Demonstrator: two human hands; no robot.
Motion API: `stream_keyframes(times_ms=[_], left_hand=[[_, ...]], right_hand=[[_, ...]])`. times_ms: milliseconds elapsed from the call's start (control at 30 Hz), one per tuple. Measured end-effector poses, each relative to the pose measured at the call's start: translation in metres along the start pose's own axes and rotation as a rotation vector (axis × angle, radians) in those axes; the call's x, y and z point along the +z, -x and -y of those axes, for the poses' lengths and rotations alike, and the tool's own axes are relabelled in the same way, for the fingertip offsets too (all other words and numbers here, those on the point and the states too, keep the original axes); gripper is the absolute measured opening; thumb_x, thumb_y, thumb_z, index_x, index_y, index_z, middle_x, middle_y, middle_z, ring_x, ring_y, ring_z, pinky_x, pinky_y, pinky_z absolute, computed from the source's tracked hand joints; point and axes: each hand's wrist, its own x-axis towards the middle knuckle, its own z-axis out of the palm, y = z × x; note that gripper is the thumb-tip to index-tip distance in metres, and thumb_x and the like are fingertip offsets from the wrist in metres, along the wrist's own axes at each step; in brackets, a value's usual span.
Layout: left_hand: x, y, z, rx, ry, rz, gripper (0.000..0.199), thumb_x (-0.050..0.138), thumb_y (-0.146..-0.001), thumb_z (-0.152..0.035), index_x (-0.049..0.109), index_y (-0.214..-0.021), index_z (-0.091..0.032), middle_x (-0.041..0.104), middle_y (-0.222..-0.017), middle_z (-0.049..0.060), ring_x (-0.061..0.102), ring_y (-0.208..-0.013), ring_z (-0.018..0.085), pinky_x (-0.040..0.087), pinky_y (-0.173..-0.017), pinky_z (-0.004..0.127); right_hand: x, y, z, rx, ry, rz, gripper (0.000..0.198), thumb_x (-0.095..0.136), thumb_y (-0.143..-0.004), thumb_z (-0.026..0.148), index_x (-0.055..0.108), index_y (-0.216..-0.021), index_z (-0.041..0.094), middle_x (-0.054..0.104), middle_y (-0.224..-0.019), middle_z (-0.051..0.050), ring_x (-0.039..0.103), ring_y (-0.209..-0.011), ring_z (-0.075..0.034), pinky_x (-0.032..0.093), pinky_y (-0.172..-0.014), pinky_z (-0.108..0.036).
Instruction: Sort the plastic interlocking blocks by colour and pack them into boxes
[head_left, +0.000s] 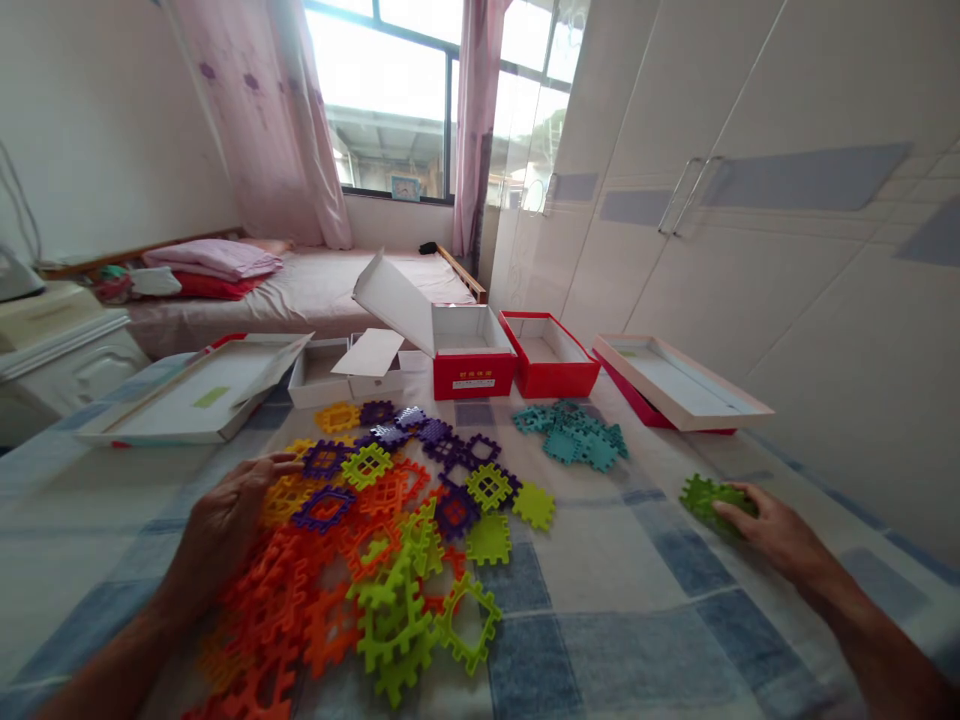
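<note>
Though outstretched, right hand (pixel 765 522) low.

Head view: from the person's head, on the near side of the pile (pixel 386 495), facing forward and down over it.
Pile: close, running to the bottom edge.
Bed (pixel 322 285): farther, beyond the pile.
Window (pixel 379 75): farthest off, beyond the pile, at the top.
Wardrobe (pixel 810 120): right of the pile, slanting away.
</note>
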Motion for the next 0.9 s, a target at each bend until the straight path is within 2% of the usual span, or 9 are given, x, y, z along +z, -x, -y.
stream_keyframes(times_ms=[100,200,267,367,433,500,567,667,900], left_hand=[[0.002,0.001,-0.003,0.004,-0.01,-0.008,0.045,0.033,-0.083,-0.053,0.063,-0.091,-0.02,0.058,-0.117,0.006,0.051,-0.111,0.023,0.029,-0.105,0.039],[0.004,0.001,-0.007,0.009,-0.012,-0.002,0.046,0.032,-0.084,-0.051,0.063,-0.092,-0.019,0.059,-0.115,0.006,0.05,-0.112,0.023,0.029,-0.105,0.038],[0.004,0.001,-0.01,-0.001,-0.019,-0.003,0.047,0.032,-0.084,-0.051,0.064,-0.09,-0.017,0.058,-0.115,0.007,0.05,-0.111,0.023,0.029,-0.104,0.037],[0.003,0.001,-0.013,-0.011,-0.023,-0.009,0.049,0.031,-0.084,-0.052,0.064,-0.088,-0.016,0.058,-0.114,0.008,0.051,-0.11,0.023,0.031,-0.103,0.037],[0.003,0.002,-0.014,-0.001,-0.01,-0.006,0.049,0.031,-0.084,-0.051,0.064,-0.09,-0.015,0.058,-0.114,0.009,0.051,-0.11,0.023,0.03,-0.104,0.037],[0.002,0.002,-0.015,0.004,-0.004,-0.001,0.048,0.031,-0.085,-0.05,0.064,-0.091,-0.015,0.059,-0.113,0.008,0.051,-0.111,0.023,0.03,-0.104,0.037],[0.002,0.002,-0.015,0.006,-0.009,-0.005,0.047,0.031,-0.085,-0.049,0.064,-0.09,-0.016,0.058,-0.113,0.008,0.051,-0.11,0.022,0.031,-0.103,0.037],[0.003,0.002,-0.014,0.017,-0.018,-0.012,0.047,0.031,-0.086,-0.048,0.065,-0.088,-0.016,0.058,-0.113,0.008,0.051,-0.108,0.022,0.032,-0.102,0.037],[0.003,0.002,-0.013,0.033,-0.005,-0.024,0.045,0.031,-0.088,-0.045,0.065,-0.09,-0.016,0.058,-0.114,0.007,0.051,-0.109,0.021,0.034,-0.1,0.036]], right_hand=[[-0.005,-0.002,-0.006,0.022,0.205,-0.07,0.039,0.052,-0.072,0.041,0.061,-0.1,0.016,0.061,-0.104,-0.023,0.056,-0.096,-0.037,0.043,-0.071,-0.046],[-0.003,0.018,0.033,-0.121,0.267,-0.226,0.045,0.045,-0.078,0.041,0.057,-0.113,0.015,0.051,-0.12,-0.022,0.048,-0.108,-0.038,0.041,-0.076,-0.047],[0.006,0.037,0.074,-0.27,0.064,-0.09,0.041,0.043,-0.079,0.038,0.056,-0.111,0.016,0.056,-0.112,-0.016,0.056,-0.096,-0.029,0.044,-0.077,-0.04],[0.028,0.063,0.135,-0.478,-0.126,0.299,0.035,0.044,-0.083,0.039,0.059,-0.107,0.02,0.059,-0.105,-0.008,0.059,-0.085,-0.02,0.047,-0.073,-0.031],[0.045,0.075,0.162,-0.589,-0.098,0.383,0.033,0.045,-0.085,0.038,0.059,-0.109,0.019,0.057,-0.106,-0.008,0.057,-0.091,-0.019,0.045,-0.081,-0.031],[0.06,0.082,0.176,-0.65,0.004,0.34,0.03,0.049,-0.086,0.037,0.059,-0.107,0.019,0.056,-0.106,-0.009,0.053,-0.098,-0.021,0.041,-0.088,-0.033],[0.069,0.083,0.18,-0.661,0.093,0.28,0.026,0.052,-0.084,0.036,0.059,-0.102,0.018,0.055,-0.102,-0.009,0.052,-0.099,-0.023,0.04,-0.088,-0.035],[0.072,0.079,0.175,-0.63,0.083,0.298,0.022,0.054,-0.082,0.036,0.057,-0.093,0.018,0.055,-0.095,-0.008,0.053,-0.091,-0.022,0.042,-0.082,-0.035],[0.054,0.07,0.173,-0.42,-0.263,0.455,0.019,0.052,-0.076,0.038,0.049,-0.079,0.02,0.057,-0.071,-0.001,0.053,-0.065,-0.016,0.042,-0.061,-0.028]])
